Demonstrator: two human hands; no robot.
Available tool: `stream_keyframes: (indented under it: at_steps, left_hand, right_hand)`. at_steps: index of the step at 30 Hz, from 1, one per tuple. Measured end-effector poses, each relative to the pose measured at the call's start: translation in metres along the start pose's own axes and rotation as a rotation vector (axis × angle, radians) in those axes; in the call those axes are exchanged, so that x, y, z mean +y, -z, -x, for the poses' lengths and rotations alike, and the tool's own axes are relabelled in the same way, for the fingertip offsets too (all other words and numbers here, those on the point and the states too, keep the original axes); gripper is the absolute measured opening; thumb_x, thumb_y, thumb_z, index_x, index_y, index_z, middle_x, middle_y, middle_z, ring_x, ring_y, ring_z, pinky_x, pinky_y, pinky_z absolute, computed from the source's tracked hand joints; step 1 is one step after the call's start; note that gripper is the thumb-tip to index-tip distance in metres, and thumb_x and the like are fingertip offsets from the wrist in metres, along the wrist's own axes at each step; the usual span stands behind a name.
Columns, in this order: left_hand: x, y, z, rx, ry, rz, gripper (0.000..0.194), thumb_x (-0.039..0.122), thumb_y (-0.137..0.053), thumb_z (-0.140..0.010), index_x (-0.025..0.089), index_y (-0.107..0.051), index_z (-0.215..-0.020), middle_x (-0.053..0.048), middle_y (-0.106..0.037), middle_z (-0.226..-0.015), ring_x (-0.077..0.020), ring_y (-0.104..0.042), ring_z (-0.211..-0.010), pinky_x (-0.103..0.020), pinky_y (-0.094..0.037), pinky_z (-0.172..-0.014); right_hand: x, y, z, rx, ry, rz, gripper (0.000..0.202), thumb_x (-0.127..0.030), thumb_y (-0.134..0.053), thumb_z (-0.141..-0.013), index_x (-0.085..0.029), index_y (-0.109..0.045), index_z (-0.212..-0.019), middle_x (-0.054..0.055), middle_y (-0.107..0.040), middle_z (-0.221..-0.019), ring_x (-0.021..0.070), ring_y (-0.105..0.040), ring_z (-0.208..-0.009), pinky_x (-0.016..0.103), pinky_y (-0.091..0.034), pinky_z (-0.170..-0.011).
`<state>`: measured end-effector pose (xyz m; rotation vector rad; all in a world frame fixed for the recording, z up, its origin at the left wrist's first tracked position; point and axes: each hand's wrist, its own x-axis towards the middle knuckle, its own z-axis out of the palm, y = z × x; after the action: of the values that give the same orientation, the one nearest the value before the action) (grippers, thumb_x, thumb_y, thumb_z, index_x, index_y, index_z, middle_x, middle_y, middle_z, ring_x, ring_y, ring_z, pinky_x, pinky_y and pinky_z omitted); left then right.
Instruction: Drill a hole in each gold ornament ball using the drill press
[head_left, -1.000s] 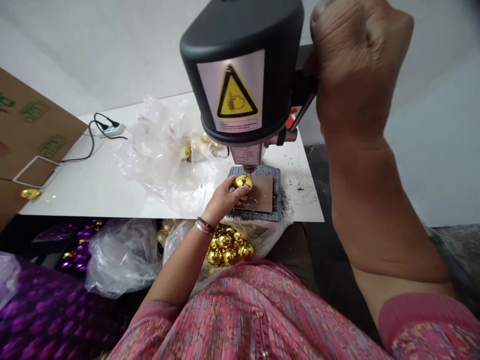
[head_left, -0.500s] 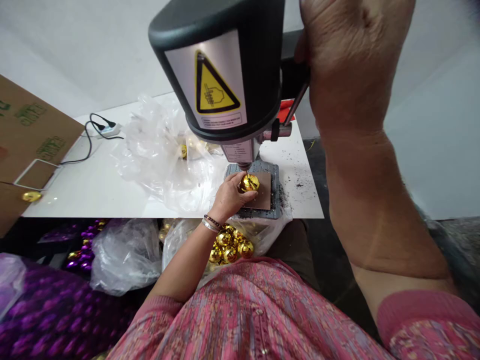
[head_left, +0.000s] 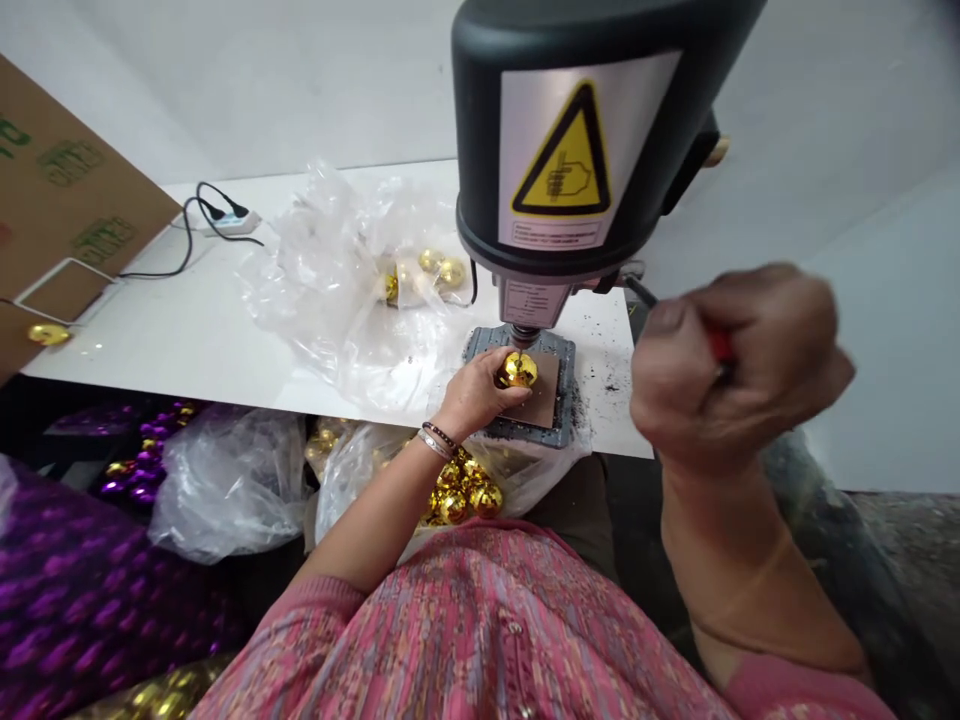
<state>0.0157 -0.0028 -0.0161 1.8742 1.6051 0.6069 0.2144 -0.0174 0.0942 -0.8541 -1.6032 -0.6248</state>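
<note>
Under the black drill press (head_left: 570, 150) my left hand (head_left: 480, 390) grips a shiny gold ball (head_left: 519, 371) between thumb and fingers. The ball rests on a brown square board (head_left: 541, 395) lying on the grey press base (head_left: 561, 425). The drill bit (head_left: 520, 345) comes down to the top of the ball; whether it is inside cannot be told. My right hand (head_left: 735, 370), slightly blurred, is closed around the press's feed lever (head_left: 641, 292), whose red end shows between the fingers.
Crumpled clear plastic (head_left: 352, 300) with gold balls lies on the white table (head_left: 187, 345). More gold balls (head_left: 461, 490) sit in a bag at my lap. Left are a cardboard box (head_left: 82, 190), a power strip (head_left: 232, 222) and purple balls (head_left: 90, 590). Dark shavings surround the base.
My right hand has swung down with the lever from high beside the press head to table height. The left hand still holds the gold ball under the bit. The view has shifted.
</note>
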Motion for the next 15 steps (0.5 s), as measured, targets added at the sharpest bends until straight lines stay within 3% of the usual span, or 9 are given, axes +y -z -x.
stream_keyframes:
  at_steps: [4,9,15]
  left_hand:
    - [0.001,0.0,0.0,0.001,0.006,-0.009,0.057,0.022,-0.089,-0.083,0.019,-0.076,-0.139,-0.011,-0.08,-0.133,-0.0281,-0.075,-0.12,-0.038,-0.06,-0.106]
    - [0.007,0.0,0.004,0.001,0.032,-0.038,0.059,0.022,-0.088,-0.086,0.016,-0.073,-0.143,-0.014,-0.077,-0.14,-0.0305,-0.074,-0.127,-0.039,-0.059,-0.109]
    - [0.011,0.0,0.007,0.001,0.043,-0.024,0.055,0.02,-0.086,-0.088,0.016,-0.073,-0.142,-0.014,-0.076,-0.14,-0.0297,-0.073,-0.128,-0.037,-0.058,-0.109]
  right_hand:
    - [0.004,0.001,0.033,-0.046,0.075,-0.072,0.012,-0.025,-0.053,-0.101,-0.022,-0.049,-0.09,-0.001,-0.048,-0.075,0.012,-0.046,-0.075,0.032,-0.039,-0.074]
    - [0.002,-0.004,0.042,-0.044,0.044,-0.128,0.013,-0.02,-0.054,-0.099,-0.022,-0.045,-0.089,-0.002,-0.042,-0.071,0.0109,-0.045,-0.071,0.031,-0.04,-0.073]
    - [0.002,-0.013,0.059,0.031,-0.022,-0.185,0.005,-0.021,-0.053,-0.098,-0.023,-0.051,-0.094,-0.001,-0.051,-0.077,0.0107,-0.052,-0.076,0.03,-0.046,-0.079]
